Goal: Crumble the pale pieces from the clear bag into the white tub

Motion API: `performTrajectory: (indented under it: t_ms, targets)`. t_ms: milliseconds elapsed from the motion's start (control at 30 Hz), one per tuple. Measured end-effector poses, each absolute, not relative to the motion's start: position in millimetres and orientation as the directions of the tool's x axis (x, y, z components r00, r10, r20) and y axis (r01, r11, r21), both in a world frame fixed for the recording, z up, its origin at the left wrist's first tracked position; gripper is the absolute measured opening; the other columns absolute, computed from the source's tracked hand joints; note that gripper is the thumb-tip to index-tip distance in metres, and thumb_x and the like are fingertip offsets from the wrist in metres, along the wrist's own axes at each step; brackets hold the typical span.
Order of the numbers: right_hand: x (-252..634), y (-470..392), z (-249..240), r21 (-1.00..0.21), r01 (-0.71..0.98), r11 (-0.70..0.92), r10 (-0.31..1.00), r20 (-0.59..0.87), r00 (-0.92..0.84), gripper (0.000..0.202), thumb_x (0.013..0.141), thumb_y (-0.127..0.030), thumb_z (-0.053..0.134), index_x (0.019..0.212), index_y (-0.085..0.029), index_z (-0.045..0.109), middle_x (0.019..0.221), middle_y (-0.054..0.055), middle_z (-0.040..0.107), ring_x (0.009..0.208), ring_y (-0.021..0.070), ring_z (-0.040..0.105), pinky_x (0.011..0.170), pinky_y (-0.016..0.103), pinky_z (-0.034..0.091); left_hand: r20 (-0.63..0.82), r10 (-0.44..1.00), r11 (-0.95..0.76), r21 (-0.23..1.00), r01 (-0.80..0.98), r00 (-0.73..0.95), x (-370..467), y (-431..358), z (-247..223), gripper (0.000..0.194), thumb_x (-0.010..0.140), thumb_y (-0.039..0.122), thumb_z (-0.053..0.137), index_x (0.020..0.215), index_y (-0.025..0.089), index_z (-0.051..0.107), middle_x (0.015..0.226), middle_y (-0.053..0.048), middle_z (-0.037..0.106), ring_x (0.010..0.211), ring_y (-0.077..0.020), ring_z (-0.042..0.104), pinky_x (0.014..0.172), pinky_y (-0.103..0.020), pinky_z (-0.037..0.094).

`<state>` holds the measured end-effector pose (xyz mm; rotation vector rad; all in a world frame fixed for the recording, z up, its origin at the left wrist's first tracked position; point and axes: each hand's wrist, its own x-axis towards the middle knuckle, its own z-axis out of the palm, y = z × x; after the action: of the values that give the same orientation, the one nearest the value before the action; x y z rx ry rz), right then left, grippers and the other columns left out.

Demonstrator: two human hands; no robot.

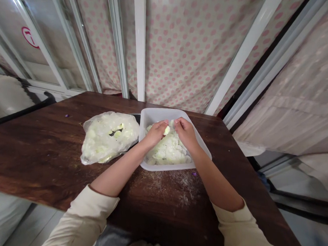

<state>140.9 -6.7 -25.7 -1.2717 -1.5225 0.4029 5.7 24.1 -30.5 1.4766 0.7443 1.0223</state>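
A white plastic tub [200, 150] stands on the table, partly filled with whitish-green pieces that look like cauliflower florets [170, 149]. Above this heap my left hand [155, 133] is closed, its thumb and fingers pinching a small cauliflower floret [167, 130]. My right hand [186, 133] is beside it over the tub, fingers curled and pinched at a pale bit of cauliflower by the fingertips. The fingertips of the two hands are close but apart. Left of the tub lies a clear plastic bag [97, 143] holding more pale florets, with an opening on its upper side.
The dark wooden table [41, 155] has white crumbs [183, 189] scattered in front of the tub. Small purple bits [194, 174] lie on it. A dark object [136, 118] shows partly behind the bag. White window frames and a pink-dotted curtain [187, 53] stand beyond the table's far edge.
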Motion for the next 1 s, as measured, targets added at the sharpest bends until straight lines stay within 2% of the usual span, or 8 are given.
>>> performTrajectory:
  t_ms: [133, 233, 333, 467, 633, 767, 900, 1000]
  targets:
    - [132.1, -9.3, -25.8, -0.796, 0.403, 0.451, 0.887, 0.451, -0.102, 0.029, 0.084, -0.045, 0.045, 0.070, -0.020, 0.047, 0.063, -0.003, 0.046, 0.061, 0.0118, 0.044, 0.058, 0.025, 0.033, 0.227, 0.897, -0.236, 0.972, -0.024, 0.378, 3.9, 28.1, -33.0, 0.037, 0.081, 0.049, 0.043, 0.065, 0.016, 0.048, 0.057, 0.003, 0.039, 0.055, -0.0079, 0.035, 0.051, -0.021, 0.029]
    - [130.7, -8.7, -26.8, -0.795, 0.384, 0.469, 0.881, 0.449, -0.148, 0.024, 0.082, -0.042, 0.049, 0.072, -0.020, 0.046, 0.064, -0.003, 0.044, 0.060, 0.0112, 0.042, 0.057, 0.025, 0.032, 0.215, 0.904, -0.219, 0.975, -0.032, 0.370, 3.9, 28.8, -33.1, 0.041, 0.080, 0.053, 0.043, 0.063, 0.016, 0.046, 0.057, 0.003, 0.039, 0.054, -0.0076, 0.034, 0.049, -0.021, 0.028]
    - [133.7, -7.8, -26.9, -0.787, 0.410, 0.460, 0.879, 0.468, -0.088, 0.024, 0.085, -0.040, 0.044, 0.071, -0.020, 0.045, 0.062, -0.003, 0.045, 0.059, 0.0113, 0.043, 0.058, 0.025, 0.033, 0.175, 0.897, -0.157, 0.985, -0.078, 0.405, 5.6, 25.6, -30.1, 0.039, 0.080, 0.052, 0.044, 0.066, 0.016, 0.044, 0.057, 0.004, 0.036, 0.050, -0.0062, 0.033, 0.048, -0.020, 0.027]
    - [134.8, -11.0, -24.5, -0.705, 0.579, 0.409, 0.847, 0.530, 0.047, 0.025, 0.087, -0.036, 0.040, 0.067, -0.020, 0.043, 0.056, -0.004, 0.040, 0.054, 0.0108, 0.039, 0.055, 0.024, 0.030, 0.152, 0.864, -0.087, 0.984, -0.156, 0.479, 7.8, 20.9, -25.7, 0.030, 0.079, 0.042, 0.051, 0.067, 0.017, 0.038, 0.058, 0.006, 0.027, 0.046, -0.0042, 0.028, 0.045, -0.019, 0.021]
    - [134.6, -14.4, -23.4, -0.637, 0.696, 0.331, 0.808, 0.572, 0.139, 0.023, 0.087, -0.033, 0.039, 0.068, -0.021, 0.043, 0.056, -0.004, 0.040, 0.054, 0.0115, 0.039, 0.055, 0.025, 0.027, 0.184, 0.900, -0.142, 0.981, -0.135, 0.395, 5.8, 20.1, -24.5, 0.032, 0.077, 0.043, 0.053, 0.064, 0.017, 0.041, 0.060, 0.005, 0.030, 0.053, -0.0059, 0.032, 0.050, -0.019, 0.030]
    - [141.5, -9.6, -26.7, -0.642, 0.732, 0.230, 0.784, 0.568, 0.252, 0.021, 0.086, -0.034, 0.039, 0.070, -0.021, 0.045, 0.060, -0.002, 0.046, 0.057, 0.0131, 0.041, 0.059, 0.027, 0.028, 0.181, 0.930, -0.157, 0.983, -0.098, 0.321, 2.6, 20.9, -24.1, 0.035, 0.078, 0.046, 0.051, 0.060, 0.017, 0.041, 0.057, 0.005, 0.031, 0.053, -0.0067, 0.032, 0.051, -0.020, 0.029]
    - [140.1, -4.5, -30.4, -0.818, 0.496, 0.291, 0.916, 0.388, 0.103, 0.035, 0.088, -0.047, 0.031, 0.074, -0.020, 0.049, 0.066, 0.001, 0.051, 0.061, 0.0135, 0.047, 0.059, 0.027, 0.034, 0.260, 0.899, -0.249, 0.966, -0.075, 0.353, 1.8, 22.1, -25.0, 0.040, 0.079, 0.048, 0.049, 0.056, 0.016, 0.044, 0.052, 0.004, 0.036, 0.050, -0.0066, 0.031, 0.049, -0.022, 0.025]
    - [135.9, -2.6, -31.2, -0.909, 0.290, 0.300, 0.954, 0.289, -0.081, 0.036, 0.084, -0.053, 0.039, 0.073, -0.020, 0.048, 0.065, 0.000, 0.050, 0.056, 0.0114, 0.045, 0.053, 0.025, 0.034, 0.283, 0.848, -0.277, 0.958, -0.080, 0.449, 3.0, 23.6, -27.5, 0.045, 0.082, 0.053, 0.041, 0.059, 0.015, 0.050, 0.055, 0.001, 0.046, 0.051, -0.0075, 0.036, 0.049, -0.022, 0.026]
